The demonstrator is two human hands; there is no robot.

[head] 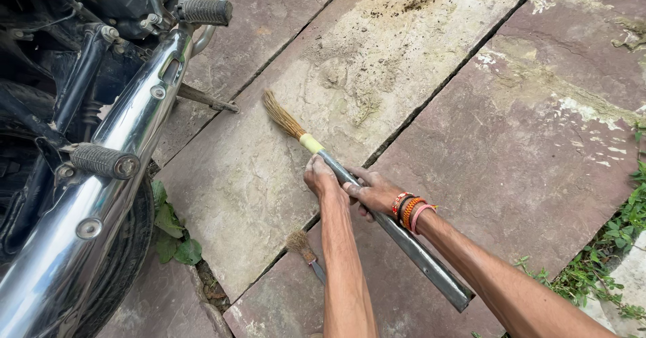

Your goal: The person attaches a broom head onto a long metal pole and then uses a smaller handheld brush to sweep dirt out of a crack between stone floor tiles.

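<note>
I am gripping a long metal brush [377, 207] with both fists, left hand [321, 180] nearer its bristles than right hand [372, 193], bristles pointing up-left toward the motorcycle exhaust [114, 149].

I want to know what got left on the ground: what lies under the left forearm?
Under the left forearm a small second brush lies on the stone paving; its bristle tuft and a bit of the grey handle show. The rest of the handle is hidden by the arm.
</note>
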